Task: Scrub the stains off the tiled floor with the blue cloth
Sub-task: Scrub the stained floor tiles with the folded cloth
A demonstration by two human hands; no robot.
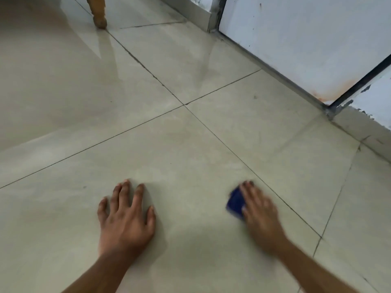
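Note:
My right hand [261, 215] presses flat on a small blue cloth [236, 203] on the beige tiled floor [179, 157]; only the cloth's left part shows from under my fingers, and the hand is blurred by motion. My left hand [127, 216] rests flat on the same tile with fingers spread and holds nothing. A faint brownish stain [182, 132] lies on the tile further ahead, and a small dark speck [255, 97] marks the tile beyond the grout cross.
A white metal door [296, 43] with rust at its lower corner stands at the right, above a grey skirting [357, 127]. A wooden furniture leg [98, 13] stands at the far left. Dark grout lines cross at the middle of the floor.

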